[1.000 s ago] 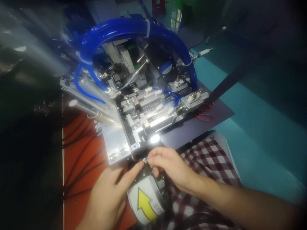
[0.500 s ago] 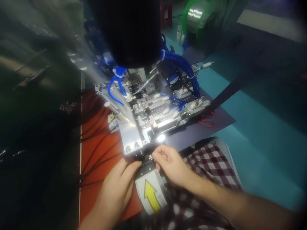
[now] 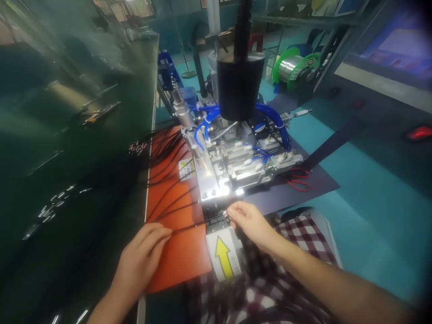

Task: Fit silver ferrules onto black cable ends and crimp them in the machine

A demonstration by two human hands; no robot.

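A thin black cable (image 3: pixel 195 225) runs across the front of a metal machine (image 3: pixel 216 184) fitted with blue air tubes. My left hand (image 3: pixel 143 252) is closed on this cable over the orange board, thumb and fingertips pinched together. At the cable's other end, my right hand (image 3: pixel 251 225) pinches a small shiny metal end piece (image 3: pixel 225 213); its exact form is too small to make out. Just below the cable sits a white label with a yellow arrow (image 3: pixel 222 256), on the machine's front part.
More black cables (image 3: pixel 172 177) lie over the orange board (image 3: pixel 182 258). Small metal parts (image 3: pixel 50 204) are scattered on the dark green table (image 3: pixel 84 261). A black lamp-like cylinder (image 3: pixel 239 85) hangs above the machine. Red-handled scissors or wire loops (image 3: pixel 300 180) lie right; a green-flanged wire spool (image 3: pixel 292 65) stands behind.
My left hand has slid left, away from my right hand, and a longer stretch of cable shows between them. My right hand keeps its pinch. The view has shifted up and left.
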